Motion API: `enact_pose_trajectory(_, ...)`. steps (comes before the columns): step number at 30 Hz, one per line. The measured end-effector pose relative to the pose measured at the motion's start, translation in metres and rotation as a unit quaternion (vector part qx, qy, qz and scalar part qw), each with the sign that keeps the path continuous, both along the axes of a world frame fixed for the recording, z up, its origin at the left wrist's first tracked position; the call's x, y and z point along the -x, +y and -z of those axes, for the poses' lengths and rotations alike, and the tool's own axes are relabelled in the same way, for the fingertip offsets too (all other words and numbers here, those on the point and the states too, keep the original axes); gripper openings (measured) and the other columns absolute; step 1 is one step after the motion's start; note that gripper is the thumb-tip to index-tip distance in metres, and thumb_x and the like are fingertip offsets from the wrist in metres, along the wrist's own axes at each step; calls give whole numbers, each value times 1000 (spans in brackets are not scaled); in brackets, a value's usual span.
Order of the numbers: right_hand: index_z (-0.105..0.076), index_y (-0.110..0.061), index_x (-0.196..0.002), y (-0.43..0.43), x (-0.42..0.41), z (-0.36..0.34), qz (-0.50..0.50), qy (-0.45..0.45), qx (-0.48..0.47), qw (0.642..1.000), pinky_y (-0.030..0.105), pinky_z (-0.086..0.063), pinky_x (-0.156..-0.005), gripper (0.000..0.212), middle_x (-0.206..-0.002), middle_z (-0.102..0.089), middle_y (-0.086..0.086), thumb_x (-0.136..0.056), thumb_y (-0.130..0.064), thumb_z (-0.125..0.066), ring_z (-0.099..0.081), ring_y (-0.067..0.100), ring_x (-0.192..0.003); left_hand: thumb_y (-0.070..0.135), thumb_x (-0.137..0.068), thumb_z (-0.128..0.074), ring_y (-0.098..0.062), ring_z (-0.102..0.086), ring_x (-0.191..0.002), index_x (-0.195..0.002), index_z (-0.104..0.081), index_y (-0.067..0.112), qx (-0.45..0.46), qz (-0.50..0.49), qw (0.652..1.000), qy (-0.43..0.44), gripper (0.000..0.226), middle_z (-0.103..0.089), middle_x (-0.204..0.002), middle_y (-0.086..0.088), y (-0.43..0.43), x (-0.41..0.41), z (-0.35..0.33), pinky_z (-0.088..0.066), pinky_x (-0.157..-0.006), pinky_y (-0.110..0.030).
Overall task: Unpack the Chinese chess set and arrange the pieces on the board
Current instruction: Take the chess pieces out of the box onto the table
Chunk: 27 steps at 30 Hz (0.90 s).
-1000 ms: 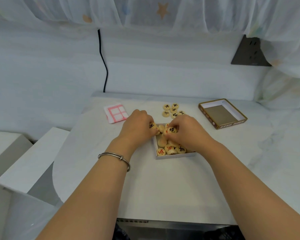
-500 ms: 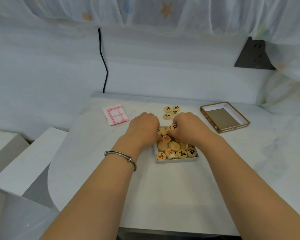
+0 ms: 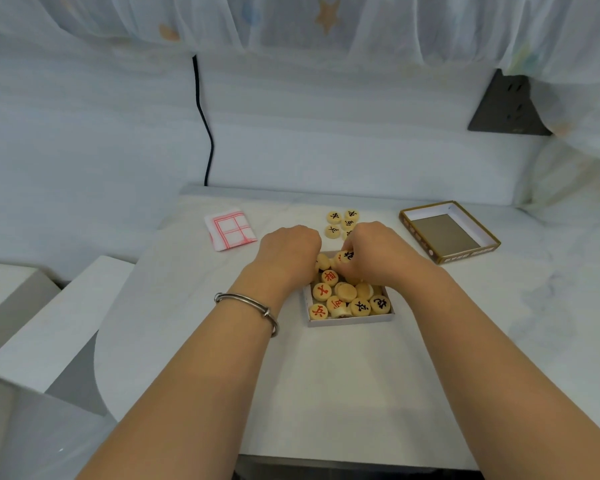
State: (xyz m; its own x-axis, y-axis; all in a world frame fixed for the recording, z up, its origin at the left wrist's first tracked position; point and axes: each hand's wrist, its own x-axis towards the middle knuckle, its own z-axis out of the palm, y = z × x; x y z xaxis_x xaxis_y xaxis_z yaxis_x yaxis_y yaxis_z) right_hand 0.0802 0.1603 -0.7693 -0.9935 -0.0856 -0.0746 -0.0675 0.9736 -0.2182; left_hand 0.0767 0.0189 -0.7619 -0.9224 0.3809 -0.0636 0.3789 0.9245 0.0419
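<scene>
Hands shifted toward far end of white box [image 3: 350,320]. Black-marked piece [image 3: 346,257] pinched by right hand [image 3: 378,258]; left hand [image 3: 288,252] grip cannot be told. Few pieces [image 3: 334,216] unloaded onto table; folded paper board [image 3: 230,229] unopened.

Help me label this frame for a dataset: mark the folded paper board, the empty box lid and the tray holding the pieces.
folded paper board [image 3: 231,229], head view, centre of its red grid.
box lid [image 3: 445,233], head view, bare grey inside.
tray [image 3: 350,321], head view, white front wall.
</scene>
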Motion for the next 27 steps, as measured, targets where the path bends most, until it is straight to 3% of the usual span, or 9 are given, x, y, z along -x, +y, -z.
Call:
enact_pose_trajectory(2, -70, 3, -77, 2, -1, -1, -7, -9, 23, 1000, 29, -35, -51, 30, -59, -57, 15, -77, -27, -65, -41, 16, -53, 14, -83, -59, -19, -44, -62, -56, -34, 16, 0, 2, 1000, 5, 37, -37, -62, 0, 0, 0, 0, -34, -52, -27)
enact_pose_trajectory(4, -72, 2, -87, 3, -3, -1, -19, -26, 57, 998, 29, -37, -52, 31, -74, -67, 22, -77, -27, -67, -44, 16, -56, 14, -82, -59, -16, -40, -55, -55, -35, 15, -7, 8, 1000, -2, 36, -37, -60, 0, -1, 2, 0, -31, -48, -25)
enact_pose_trajectory(9, -75, -6, -83, 6, -12, -10, -38, -55, 168, 983, 26, -41, -52, 24, -66, -62, 17, -77, -29, -71, -51, 13, -57, 24, -76, -65, -18, -31, -50, -53, -45, 11, -69, 25, 996, -50, 33, -34, -51, -1, -14, 9, 1, -28, -46, -26)
enact_pose_trajectory(13, -67, -5, -66, 29, -8, -24, 48, -9, 247, 968, 17, -30, -45, 25, -46, -46, -6, -79, -26, -72, -36, 7, -42, 27, -74, -69, -17, -33, -58, -61, -54, 13, -191, 15, 979, -69, 25, -40, -64, -5, -25, 19, -8, -30, -52, -29)
enact_pose_trajectory(16, -53, 6, -60, 51, 6, -15, 133, 85, 198, 968, 22, -26, -46, 35, -53, -36, 7, -80, -18, -68, -29, 16, -50, 27, -75, -69, -17, -38, -61, -66, -55, 16, -244, -30, 968, -42, 21, -46, -68, -6, -19, 29, -5, -34, -54, -29)
enact_pose_trajectory(18, -38, -3, -52, 60, 12, -4, 174, 102, 127, 971, 23, -22, -46, 36, -50, -31, 6, -79, -13, -60, -26, 17, -48, 26, -77, -67, -18, -36, -57, -62, -52, 12, -250, -75, 965, -18, 26, -42, -62, -6, -12, 39, -3, -31, -50, -26)
enact_pose_trajectory(20, -34, -9, -53, 64, 13, 5, 201, 70, 85, 973, 22, -22, -44, 34, -50, -34, 3, -78, -11, -57, -31, 17, -45, 23, -78, -66, -18, -34, -52, -56, -43, 9, -234, -112, 965, -20, 34, -37, -55, -3, -5, 48, -2, -27, -46, -23)
enact_pose_trajectory(24, -51, 3, -60, 61, 20, 13, 188, 47, 94, 976, 23, -26, -44, 25, -56, -45, 9, -78, -12, -58, -40, 21, -50, 18, -78, -65, -15, -30, -48, -53, -31, 14, -204, -136, 968, -59, 42, -32, -55, 0, 11, 61, 8, -23, -44, -23)
enact_pose_trajectory(27, -67, 8, -84, 52, 27, 17, 125, 57, 130, 982, 29, -39, -55, 25, -73, -63, 20, -81, -15, -62, -58, 31, -69, 19, -77, -67, -14, -32, -48, -52, -32, 14, -219, -127, 965, -73, 43, -33, -54, 0, 26, 63, 16, -23, -44, -22)
